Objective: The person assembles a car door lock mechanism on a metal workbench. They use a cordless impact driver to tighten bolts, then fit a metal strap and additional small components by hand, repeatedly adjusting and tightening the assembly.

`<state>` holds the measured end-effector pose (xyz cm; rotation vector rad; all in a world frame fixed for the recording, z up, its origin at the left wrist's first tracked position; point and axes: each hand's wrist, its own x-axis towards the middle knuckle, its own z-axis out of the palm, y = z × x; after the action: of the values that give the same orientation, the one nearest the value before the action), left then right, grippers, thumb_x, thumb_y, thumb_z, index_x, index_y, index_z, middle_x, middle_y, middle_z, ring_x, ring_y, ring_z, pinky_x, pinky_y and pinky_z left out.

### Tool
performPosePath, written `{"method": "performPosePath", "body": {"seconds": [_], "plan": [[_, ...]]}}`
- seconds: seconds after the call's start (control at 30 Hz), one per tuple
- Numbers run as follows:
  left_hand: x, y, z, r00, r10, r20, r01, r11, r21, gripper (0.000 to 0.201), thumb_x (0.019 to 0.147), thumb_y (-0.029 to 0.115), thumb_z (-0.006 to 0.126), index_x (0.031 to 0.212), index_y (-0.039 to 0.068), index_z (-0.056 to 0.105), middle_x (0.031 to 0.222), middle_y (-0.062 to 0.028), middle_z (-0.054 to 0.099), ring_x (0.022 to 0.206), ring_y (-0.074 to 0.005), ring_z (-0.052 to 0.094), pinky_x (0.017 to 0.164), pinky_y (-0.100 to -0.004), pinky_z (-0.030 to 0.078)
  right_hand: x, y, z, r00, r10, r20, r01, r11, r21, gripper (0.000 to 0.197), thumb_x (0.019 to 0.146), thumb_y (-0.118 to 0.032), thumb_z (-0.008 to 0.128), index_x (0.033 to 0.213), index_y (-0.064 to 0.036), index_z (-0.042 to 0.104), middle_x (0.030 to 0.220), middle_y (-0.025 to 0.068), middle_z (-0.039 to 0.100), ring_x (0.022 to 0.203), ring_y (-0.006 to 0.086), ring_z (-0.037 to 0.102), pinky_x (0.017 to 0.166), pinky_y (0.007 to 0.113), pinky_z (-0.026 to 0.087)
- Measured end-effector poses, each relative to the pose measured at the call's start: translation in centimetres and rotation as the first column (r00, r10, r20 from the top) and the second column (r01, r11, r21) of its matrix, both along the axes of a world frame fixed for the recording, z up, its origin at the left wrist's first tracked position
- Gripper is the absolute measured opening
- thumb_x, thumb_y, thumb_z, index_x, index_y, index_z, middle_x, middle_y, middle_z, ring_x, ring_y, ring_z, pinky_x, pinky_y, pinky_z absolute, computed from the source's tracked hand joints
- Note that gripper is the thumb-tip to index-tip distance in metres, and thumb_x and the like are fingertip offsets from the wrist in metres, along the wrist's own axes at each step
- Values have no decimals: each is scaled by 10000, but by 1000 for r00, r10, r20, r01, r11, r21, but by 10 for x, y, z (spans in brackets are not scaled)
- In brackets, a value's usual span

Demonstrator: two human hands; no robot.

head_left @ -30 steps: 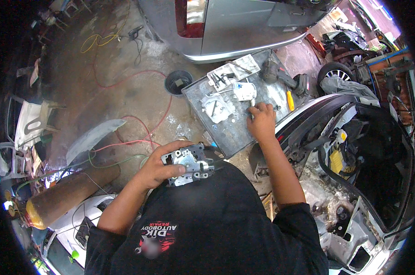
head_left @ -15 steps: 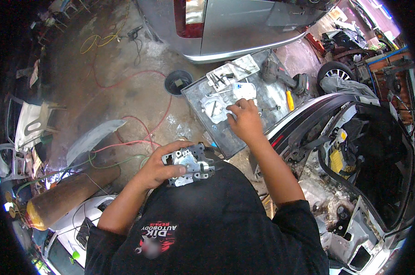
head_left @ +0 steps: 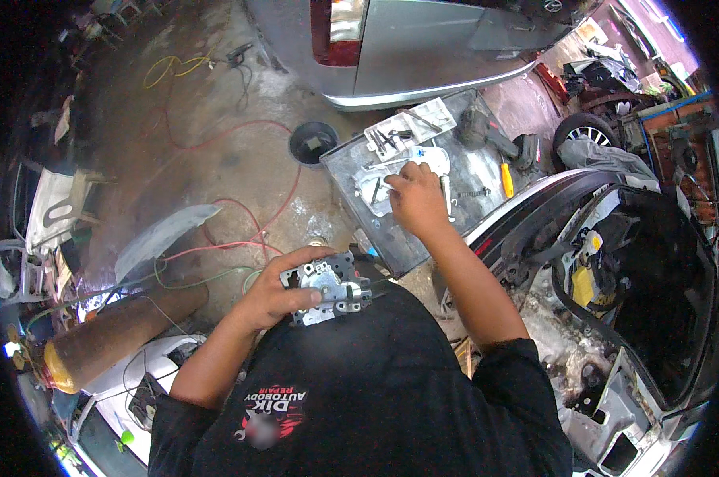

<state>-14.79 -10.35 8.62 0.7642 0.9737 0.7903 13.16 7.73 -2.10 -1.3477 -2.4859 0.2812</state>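
My left hand (head_left: 273, 292) grips a silver metal mechanism with a dark frame, holes and stamped plates (head_left: 327, 288), close to my shirt front. It resembles a car latch, though I cannot tell its exact kind. Over the dark worktop (head_left: 407, 253), my right hand (head_left: 417, 199) has its fingers curled downward by a crumpled white plastic bag (head_left: 367, 189). What those fingertips pinch, if anything, is hidden. Just beyond them lies a white packet (head_left: 433, 158). A slim silver hand tool (head_left: 447, 197) lies right beside the hand.
A white parts tray (head_left: 411, 127) holds small tools at the worktop's far edge. A cordless power tool (head_left: 482, 131) and a yellow-handled screwdriver (head_left: 507, 181) lie to the right. Beyond are a black bucket (head_left: 313, 143), a silver vehicle (head_left: 431, 56), hoses (head_left: 284, 191) and an opened car body (head_left: 614, 262).
My right hand has shifted slightly left, its fingers curling in more over the bag. The slim silver tool beside it now shows. My left hand keeps its hold on the mechanism.
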Motion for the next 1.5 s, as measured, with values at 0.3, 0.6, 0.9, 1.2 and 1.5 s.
{"method": "performPosePath", "body": {"seconds": [0.3, 0.6, 0.9, 1.2, 1.5], "plan": [[0, 1, 5, 1000, 21, 6, -21, 999, -29, 820, 785, 212, 854, 1513, -47, 580, 1308, -124, 743, 1176, -213, 714, 1072, -364, 537, 54, 3, 9, 837, -368, -405, 128, 851, -509, 208, 913, -65, 744, 1118, -52, 777, 1084, 80, 740, 1057, 236, 689, 948, 429, 537], [-11, 22, 20, 992, 118, -52, -117, 993, 28, 871, 712, 316, 857, 1474, -43, 633, 1397, -152, 701, 1244, -238, 685, 1104, -373, 508, 29, -105, 85, 819, 121, -561, -503, 622, -600, 349, 996, -244, 762, 1251, -14, 697, 1260, 182, 719, 1178, 335, 689, 1037, 445, 530], [-71, 30, 65, 963, 251, -98, -251, 968, 5, 964, 655, 349, 853, 1477, -82, 592, 1262, -175, 750, 1109, -290, 758, 999, -417, 604, 123, -127, 93, 744, -336, -577, 221, 939, -263, 140, 1006, -41, 706, 1136, 12, 707, 1028, 139, 762, 945, 248, 745, 833, 390, 588], [-111, 27, 74, 944, 328, -12, -329, 944, -29, 972, 636, 342, 848, 1477, -61, 574, 1309, -217, 730, 1112, -352, 766, 996, -474, 641, 112, -150, 86, 547, -458, -701, 106, 868, -485, 137, 1027, -127, 693, 1002, 3, 729, 934, 51, 704, 898, 183, 664, 814, 335, 514], [-59, 32, 57, 991, 128, 47, -127, 991, -36, 939, 657, 280, 843, 1483, -89, 590, 1277, -199, 742, 1104, -308, 760, 1015, -420, 612, 67, -149, 118, 738, -121, -664, -120, 945, -306, 117, 908, -30, 793, 994, 32, 742, 929, 154, 736, 852, 315, 708, 803, 413, 555]]}}
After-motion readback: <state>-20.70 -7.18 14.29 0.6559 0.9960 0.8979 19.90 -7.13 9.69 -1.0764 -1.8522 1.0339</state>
